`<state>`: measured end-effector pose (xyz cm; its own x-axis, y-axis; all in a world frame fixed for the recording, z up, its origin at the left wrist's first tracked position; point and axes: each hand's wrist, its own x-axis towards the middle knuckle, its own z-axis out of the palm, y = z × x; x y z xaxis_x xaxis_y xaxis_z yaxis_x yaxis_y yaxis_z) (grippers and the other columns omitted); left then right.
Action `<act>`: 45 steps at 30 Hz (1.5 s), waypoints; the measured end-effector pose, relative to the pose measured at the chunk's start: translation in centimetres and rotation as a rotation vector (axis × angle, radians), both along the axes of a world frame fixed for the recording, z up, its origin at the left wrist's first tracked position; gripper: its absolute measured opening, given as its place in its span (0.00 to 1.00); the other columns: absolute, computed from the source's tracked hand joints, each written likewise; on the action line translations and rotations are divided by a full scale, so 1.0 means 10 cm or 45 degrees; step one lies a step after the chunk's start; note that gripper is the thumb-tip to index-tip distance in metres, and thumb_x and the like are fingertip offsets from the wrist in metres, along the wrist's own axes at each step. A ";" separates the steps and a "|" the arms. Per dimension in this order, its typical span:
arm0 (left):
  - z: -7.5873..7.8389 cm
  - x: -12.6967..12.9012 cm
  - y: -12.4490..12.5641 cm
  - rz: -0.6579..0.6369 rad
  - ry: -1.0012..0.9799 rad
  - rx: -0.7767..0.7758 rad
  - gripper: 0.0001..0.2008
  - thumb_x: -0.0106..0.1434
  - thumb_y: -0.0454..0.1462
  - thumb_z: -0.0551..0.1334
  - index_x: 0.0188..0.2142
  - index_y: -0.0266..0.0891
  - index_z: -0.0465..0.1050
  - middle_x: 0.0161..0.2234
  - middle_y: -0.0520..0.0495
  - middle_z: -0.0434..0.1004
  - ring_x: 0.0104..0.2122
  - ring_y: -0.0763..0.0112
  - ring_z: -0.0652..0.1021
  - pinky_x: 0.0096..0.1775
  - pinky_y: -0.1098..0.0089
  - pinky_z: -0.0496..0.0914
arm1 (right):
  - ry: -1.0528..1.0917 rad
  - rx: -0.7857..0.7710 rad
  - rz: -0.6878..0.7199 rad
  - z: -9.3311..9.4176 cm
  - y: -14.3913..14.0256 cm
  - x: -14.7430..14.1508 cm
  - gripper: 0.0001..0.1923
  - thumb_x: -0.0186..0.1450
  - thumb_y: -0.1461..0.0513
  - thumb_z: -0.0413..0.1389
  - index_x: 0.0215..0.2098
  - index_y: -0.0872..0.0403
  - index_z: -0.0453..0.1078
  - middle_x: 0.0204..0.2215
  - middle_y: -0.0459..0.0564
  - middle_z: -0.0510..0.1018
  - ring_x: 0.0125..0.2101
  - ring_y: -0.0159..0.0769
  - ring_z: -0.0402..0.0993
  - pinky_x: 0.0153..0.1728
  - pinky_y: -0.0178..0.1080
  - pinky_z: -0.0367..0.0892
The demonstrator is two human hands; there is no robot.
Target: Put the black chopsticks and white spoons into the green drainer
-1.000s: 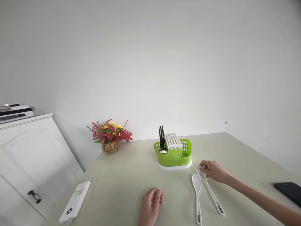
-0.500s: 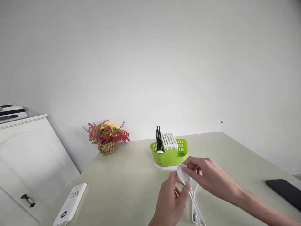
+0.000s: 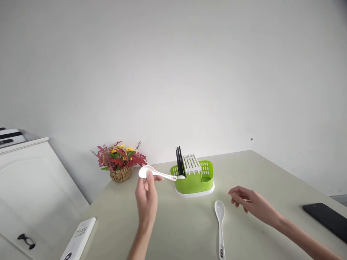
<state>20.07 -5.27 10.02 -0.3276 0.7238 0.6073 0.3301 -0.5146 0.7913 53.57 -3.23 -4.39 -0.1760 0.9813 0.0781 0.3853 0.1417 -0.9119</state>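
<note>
My left hand [image 3: 147, 202] pinches a white spoon [image 3: 166, 176] by its bowl end, held up in the air. The spoon's handle points right, toward the left end of a green holder [image 3: 193, 185]. A second white spoon [image 3: 220, 216] lies on the table, bowl away from me. Over the table to the right of that spoon hovers my right hand [image 3: 253, 204], its fingers loosely bent and somewhat apart, holding nothing. Black chopsticks [image 3: 179, 162] stand in the holder's left part, where a white spoon-like rim [image 3: 181, 177] also shows. A white slotted rack [image 3: 192, 164] sits at its middle.
A wicker basket of flowers [image 3: 121, 174] stands at the back left by the wall. A white flat device [image 3: 79, 238] lies along the table's left edge, a black phone [image 3: 326, 220] at the right. Beyond the left edge is a white cabinet [image 3: 29, 187].
My left hand has lifted one spoon up and left, turning its handle to the right. My right hand has let go of that spoon and moved right. The other spoon stays on the table.
</note>
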 end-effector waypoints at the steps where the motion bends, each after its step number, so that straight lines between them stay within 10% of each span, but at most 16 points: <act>1: 0.00 -0.02 0.12 -0.002 0.002 0.022 0.20 0.71 0.52 0.57 0.46 0.38 0.74 0.42 0.42 0.82 0.40 0.62 0.82 0.48 0.63 0.75 | 0.001 -0.017 -0.048 -0.17 0.06 0.09 0.20 0.70 0.45 0.48 0.43 0.49 0.71 0.33 0.50 0.82 0.33 0.38 0.78 0.28 0.39 0.70; 8: -0.34 -0.11 0.86 -0.103 0.261 0.007 0.19 0.71 0.51 0.57 0.48 0.38 0.73 0.40 0.42 0.83 0.39 0.63 0.83 0.48 0.63 0.75 | -0.139 -0.116 -0.261 -0.82 0.18 0.30 0.20 0.69 0.45 0.46 0.44 0.47 0.71 0.32 0.47 0.82 0.33 0.39 0.77 0.36 0.40 0.69; 16: -0.64 -0.18 1.10 -0.176 0.488 -0.263 0.19 0.70 0.50 0.57 0.47 0.40 0.77 0.15 0.60 0.63 0.14 0.73 0.68 0.21 0.74 0.63 | -0.250 -0.072 -0.365 -0.86 0.12 0.19 0.21 0.68 0.43 0.45 0.45 0.44 0.70 0.31 0.42 0.81 0.30 0.37 0.73 0.36 0.38 0.67; 28: -0.74 -0.23 1.11 -0.536 0.594 -0.563 0.16 0.69 0.44 0.55 0.49 0.41 0.75 0.16 0.61 0.59 0.15 0.73 0.65 0.21 0.74 0.60 | -0.282 -0.054 -0.381 -0.90 0.12 0.20 0.18 0.68 0.45 0.47 0.46 0.44 0.70 0.31 0.42 0.81 0.29 0.37 0.73 0.35 0.37 0.67; 38: -0.78 -0.34 0.96 -0.296 0.641 -0.449 0.18 0.70 0.42 0.51 0.55 0.42 0.69 0.26 0.54 0.73 0.21 0.70 0.75 0.28 0.71 0.68 | -0.289 -0.005 -0.390 -0.87 0.11 0.19 0.19 0.67 0.46 0.47 0.44 0.44 0.72 0.30 0.43 0.82 0.30 0.38 0.75 0.37 0.38 0.67; 42: -1.02 -0.53 0.79 0.040 0.592 -0.417 0.18 0.69 0.40 0.47 0.55 0.41 0.66 0.50 0.41 0.76 0.30 0.69 0.80 0.35 0.66 0.72 | -0.294 -0.006 -0.409 -0.82 0.09 0.17 0.20 0.67 0.45 0.46 0.44 0.44 0.72 0.30 0.43 0.82 0.32 0.38 0.76 0.38 0.38 0.67; 45: -1.29 -0.56 0.58 0.051 0.622 -0.494 0.13 0.67 0.43 0.51 0.42 0.41 0.71 0.40 0.43 0.79 0.27 0.67 0.79 0.34 0.66 0.72 | -0.307 0.005 -0.413 -0.80 0.10 0.15 0.20 0.67 0.46 0.45 0.43 0.45 0.72 0.29 0.43 0.81 0.32 0.38 0.76 0.38 0.38 0.67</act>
